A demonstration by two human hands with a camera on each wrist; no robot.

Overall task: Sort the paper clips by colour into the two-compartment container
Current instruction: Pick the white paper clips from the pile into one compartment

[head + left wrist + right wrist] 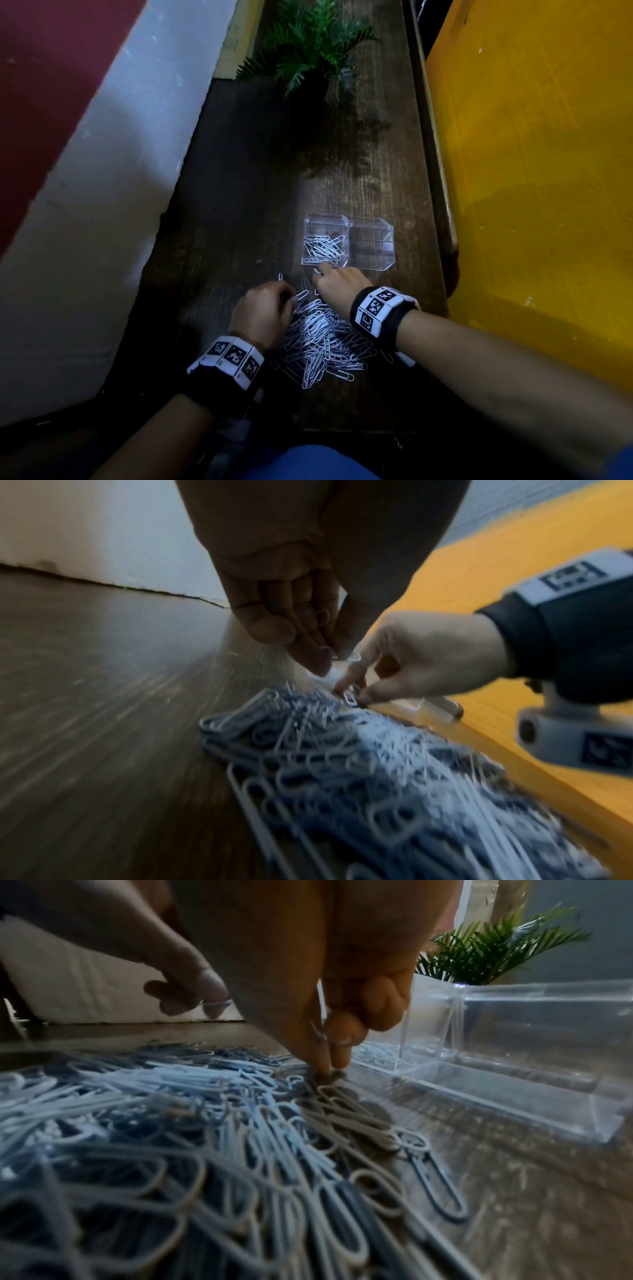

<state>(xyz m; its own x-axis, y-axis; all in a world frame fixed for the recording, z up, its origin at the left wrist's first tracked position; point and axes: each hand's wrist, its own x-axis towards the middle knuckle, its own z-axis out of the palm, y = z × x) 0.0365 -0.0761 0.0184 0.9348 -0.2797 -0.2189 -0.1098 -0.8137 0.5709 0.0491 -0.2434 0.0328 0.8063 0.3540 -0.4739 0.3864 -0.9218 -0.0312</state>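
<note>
A pile of clips (pixel 320 342), white ones and dark ones mixed, lies on the wooden table (pixel 239 212) between the two forearms. Just beyond the pile stands the clear container (pixel 373 260), its two compartments side by side. The left compartment holds a cluster of white clips (pixel 323 247); in the right one I can make out no clips, though glare on the plastic makes that hard to judge. The left hand (pixel 265 313) is at the pile's far left edge, fingers curled down with thumb and fingertips drawn together; in the left wrist view a pale clip (pixel 354 657) shows at those fingertips, seemingly pinched, though blur leaves this uncertain. The right hand (pixel 339 286) sits between the pile and the container's near wall, knuckles up. In the right wrist view its thumb and forefinger (pixel 322 1053) point straight down and meet at the table, at the pile's far edge, with the other fingers curled up into the palm. Whether a clip is caught between them I cannot tell. Both wrists wear black bands with black-and-white marker tags (pixel 376 308). A potted fern (pixel 308 44) stands at the table's far end, a yellow surface (pixel 531 171) runs along the right, and a white wall (pixel 113 171) along the left.
</note>
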